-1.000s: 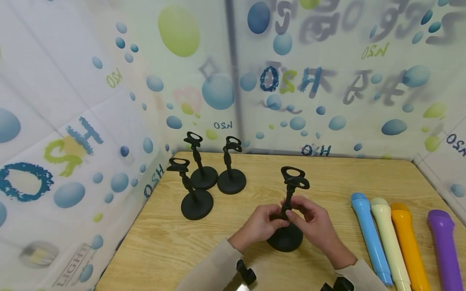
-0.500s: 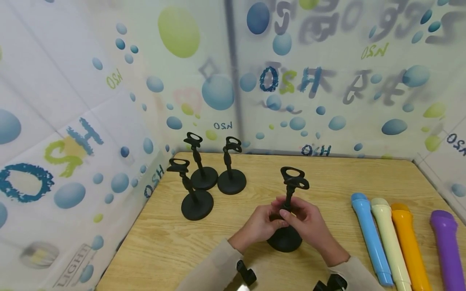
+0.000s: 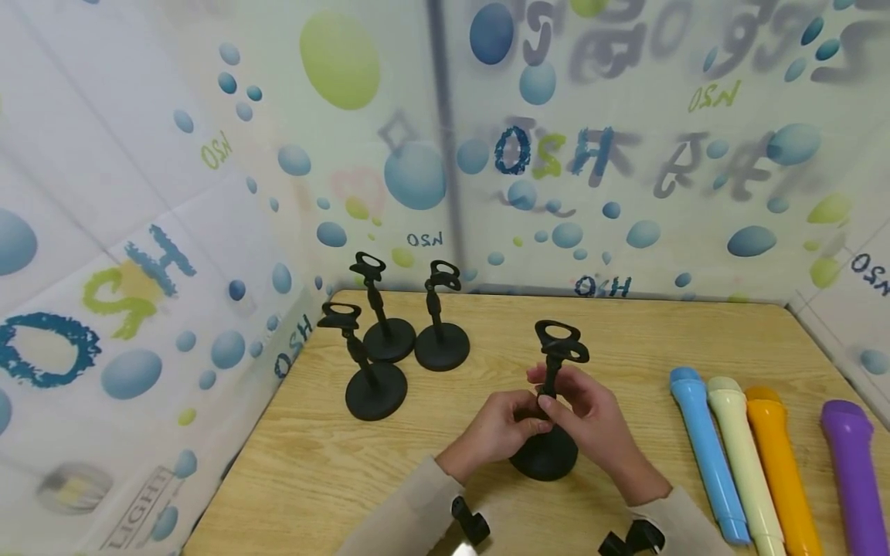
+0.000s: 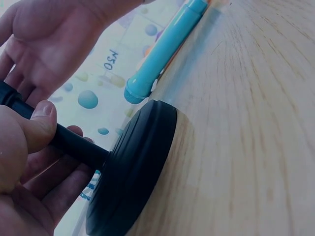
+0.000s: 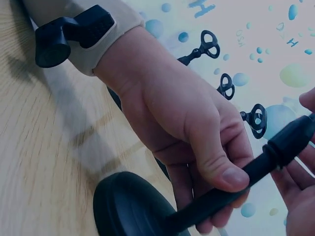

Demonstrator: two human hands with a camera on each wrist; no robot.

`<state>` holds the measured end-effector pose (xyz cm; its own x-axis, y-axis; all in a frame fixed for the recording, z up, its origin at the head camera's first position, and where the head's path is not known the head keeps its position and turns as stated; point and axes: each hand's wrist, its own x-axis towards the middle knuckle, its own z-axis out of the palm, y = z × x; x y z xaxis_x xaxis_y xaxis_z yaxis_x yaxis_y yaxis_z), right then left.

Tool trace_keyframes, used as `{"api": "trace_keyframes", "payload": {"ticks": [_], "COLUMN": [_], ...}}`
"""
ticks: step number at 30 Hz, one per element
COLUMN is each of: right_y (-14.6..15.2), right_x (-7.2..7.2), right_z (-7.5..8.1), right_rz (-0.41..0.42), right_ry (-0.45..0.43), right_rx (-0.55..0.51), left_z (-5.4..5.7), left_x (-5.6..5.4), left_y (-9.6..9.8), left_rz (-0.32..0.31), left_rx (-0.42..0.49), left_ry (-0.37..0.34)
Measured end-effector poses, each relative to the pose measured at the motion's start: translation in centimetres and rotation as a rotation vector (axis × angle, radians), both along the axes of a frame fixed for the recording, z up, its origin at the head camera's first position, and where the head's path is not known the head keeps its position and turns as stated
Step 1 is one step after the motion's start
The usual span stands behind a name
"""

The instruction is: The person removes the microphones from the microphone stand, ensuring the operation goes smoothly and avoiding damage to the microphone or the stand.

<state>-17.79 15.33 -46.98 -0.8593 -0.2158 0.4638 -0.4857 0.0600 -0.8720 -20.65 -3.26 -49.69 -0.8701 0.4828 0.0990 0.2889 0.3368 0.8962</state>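
A black microphone stand (image 3: 545, 455) stands upright between both hands, its round base on the table and its ringed clip at the top. My left hand (image 3: 497, 428) grips the lower pole, with the thumb laid along it in the left wrist view. Just above, my right hand (image 3: 591, 417) curls round the pole near its collar (image 5: 290, 142), thumb in front and fingers behind. From the right wrist view, the left hand (image 5: 192, 123) shows with its thumb pressed on the pole, while only part of the right hand (image 5: 300, 211) appears at the edge.
Three more black microphone stands, one nearest (image 3: 375, 392), are grouped at the back left of the wooden table (image 3: 313, 486). To the right lie toy microphones: blue (image 3: 709, 455), cream (image 3: 747, 463), orange (image 3: 786, 471) and purple (image 3: 851, 479). Patterned sheets (image 3: 626, 154) rise behind and beside the table.
My right hand's fingers have shifted about the pole, closing in and then spreading a little. The left hand and the stand stay in place. The purple toy microphone has shifted slightly right.
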Motion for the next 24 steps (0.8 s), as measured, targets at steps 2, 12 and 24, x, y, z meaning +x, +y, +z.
{"api": "trace_keyframes", "payload": {"ticks": [2, 12, 24], "right_y": [0.28, 0.82, 0.73], "right_x": [0.18, 0.98, 0.42], "right_z": [-0.11, -0.17, -0.69], "right_rz": [-0.030, -0.086, -0.014], "right_ry": [-0.011, -0.033, -0.038], "right_rx": [0.008, 0.005, 0.012], "left_z": [-0.02, 0.16, 0.06], "left_x": [0.04, 0.16, 0.14], "left_y": [0.03, 0.02, 0.17], "left_rz": [0.007, 0.014, 0.014], "left_rx": [0.002, 0.007, -0.011], "left_ry": [-0.004, -0.004, 0.018]}}
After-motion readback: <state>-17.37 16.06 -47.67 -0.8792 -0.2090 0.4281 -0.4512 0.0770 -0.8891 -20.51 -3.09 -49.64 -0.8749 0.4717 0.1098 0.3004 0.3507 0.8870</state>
